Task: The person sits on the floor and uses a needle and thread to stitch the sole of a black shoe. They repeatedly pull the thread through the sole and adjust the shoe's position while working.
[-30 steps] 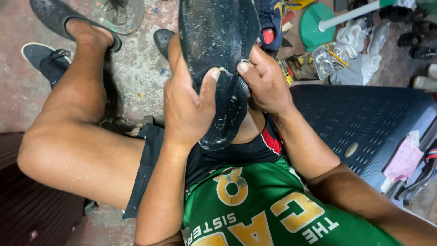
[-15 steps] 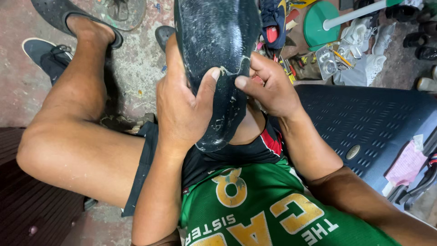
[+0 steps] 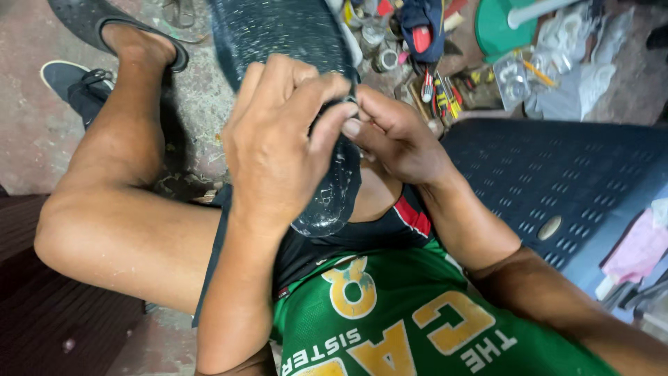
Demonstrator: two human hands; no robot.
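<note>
1. Shoe sole [image 3: 285, 35], dark and speckled with pale flecks, is being held up over the person's lap at the middle of the view, underside facing the camera.
2. Its long axis is running from about 11 o'clock at the top edge down to about 5 o'clock; the rounded lower end [image 3: 323, 216] is pointing toward the person's belly, just above the green jersey [image 3: 417, 327].
3. The left hand [image 3: 278, 146] is wrapping across the sole from 9 o'clock, fingers together and clamped on it, thumb pressing at the right rim.
4. The right hand [image 3: 396, 139] is coming in from 3 o'clock, fingertips pinched together on the sole's edge, touching the left thumb; what they are gripping there is probably a thin strip, but it is too small to tell.
5. A bare knee [image 3: 76, 230] is lying at 8 o'clock, with a dark plastic stool [image 3: 557, 181] at 3 o'clock and scattered tools [image 3: 438, 83] at 1 o'clock.
</note>
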